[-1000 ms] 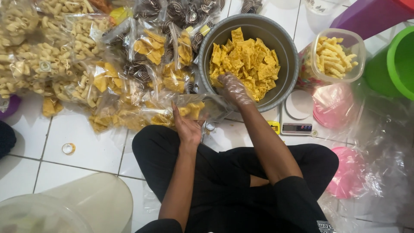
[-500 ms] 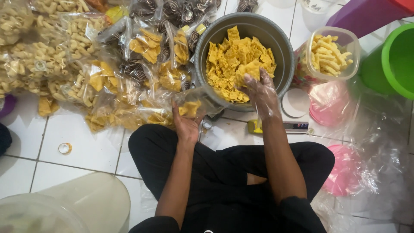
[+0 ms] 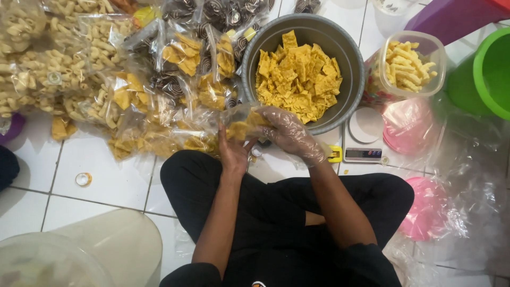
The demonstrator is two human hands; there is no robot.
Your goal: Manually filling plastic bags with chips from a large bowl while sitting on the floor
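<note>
Since half a second ago, the gloved right hand (image 3: pixel 289 135) has left the grey bowl (image 3: pixel 350 58) and now pushes yellow chips into the small clear bag (image 3: pixel 241 125), which the left hand (image 3: pixel 232 151) grips open just beside the bowl's rim.

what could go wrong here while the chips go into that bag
The bag is soft and only the left hand props it, so it could sag and spill chips on the floor. The right hand wears a loose plastic glove, which may weaken its grip. The scale sits close by that arm and could get knocked.
</note>
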